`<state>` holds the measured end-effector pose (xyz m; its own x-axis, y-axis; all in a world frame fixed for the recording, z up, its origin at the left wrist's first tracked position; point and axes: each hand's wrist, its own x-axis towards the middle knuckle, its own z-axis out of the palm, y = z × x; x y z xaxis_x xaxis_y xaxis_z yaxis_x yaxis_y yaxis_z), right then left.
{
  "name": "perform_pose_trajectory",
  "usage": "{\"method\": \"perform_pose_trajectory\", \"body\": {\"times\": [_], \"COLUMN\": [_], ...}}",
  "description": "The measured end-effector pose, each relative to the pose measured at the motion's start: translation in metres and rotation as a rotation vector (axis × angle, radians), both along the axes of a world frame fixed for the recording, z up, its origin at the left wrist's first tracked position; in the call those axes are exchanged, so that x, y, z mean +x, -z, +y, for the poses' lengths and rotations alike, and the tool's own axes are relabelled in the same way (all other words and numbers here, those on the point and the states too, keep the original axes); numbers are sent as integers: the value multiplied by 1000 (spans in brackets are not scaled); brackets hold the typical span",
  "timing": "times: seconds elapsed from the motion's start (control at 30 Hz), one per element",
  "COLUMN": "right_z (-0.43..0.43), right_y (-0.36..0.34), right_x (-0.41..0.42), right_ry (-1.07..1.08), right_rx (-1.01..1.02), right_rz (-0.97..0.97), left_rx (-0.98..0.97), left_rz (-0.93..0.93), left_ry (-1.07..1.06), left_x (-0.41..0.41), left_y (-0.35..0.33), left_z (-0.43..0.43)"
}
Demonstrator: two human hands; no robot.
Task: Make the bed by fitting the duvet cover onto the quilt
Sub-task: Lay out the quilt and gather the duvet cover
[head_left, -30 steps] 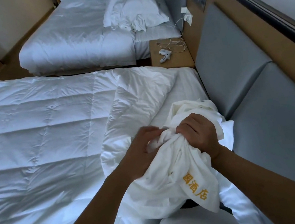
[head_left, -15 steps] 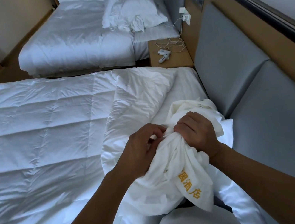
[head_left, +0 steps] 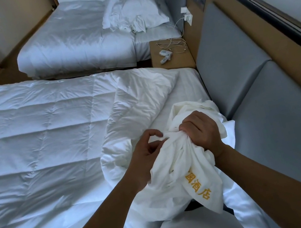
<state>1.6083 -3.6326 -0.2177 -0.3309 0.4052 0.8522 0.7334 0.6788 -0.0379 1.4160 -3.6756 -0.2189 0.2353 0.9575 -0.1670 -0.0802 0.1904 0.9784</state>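
A white quilt (head_left: pixel 36 146) with stitched squares lies spread over the near bed, its near corner folded back toward me. The cream duvet cover (head_left: pixel 178 171), with yellow embroidered characters, is bunched up in front of my chest. My right hand (head_left: pixel 201 131) grips a gathered wad of the cover in a fist. Just left of it, my left hand (head_left: pixel 146 154) pinches the cover's edge between thumb and forefinger, the other fingers curled. The cover's lower part hangs down toward my waist.
A grey padded headboard (head_left: pixel 263 98) runs along the right. A wooden nightstand (head_left: pixel 174 61) with cables and a small white device stands between the beds. The far bed (head_left: pixel 76 38) carries a rumpled pillow and linen. Wooden wall panels close the left side.
My left hand has shifted slightly left and loosened into a thumb-and-finger pinch on the cover's edge. The right fist has kept its grip and barely moved.
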Motion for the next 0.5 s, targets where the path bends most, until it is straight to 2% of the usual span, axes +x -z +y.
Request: {"method": "perform_pose_trajectory", "body": {"times": [0.1,0.23,0.37,0.5], "right_z": [-4,-15,-27,-37], "right_y": [0,-3,-5,-3], "right_x": [4,9,4,0], "right_ry": [19,47,46,-8], "right_rx": [9,2,4,-66], "right_rz": [8,-26,-71,-175], "left_rx": [-6,28,172,323], "left_rz": [3,103,276,354], "left_ry": [126,171,21,-105], "left_x": [1,4,-5,-25], "left_y": [3,7,14,9], "left_z": [-2,-11,-18,-22]}}
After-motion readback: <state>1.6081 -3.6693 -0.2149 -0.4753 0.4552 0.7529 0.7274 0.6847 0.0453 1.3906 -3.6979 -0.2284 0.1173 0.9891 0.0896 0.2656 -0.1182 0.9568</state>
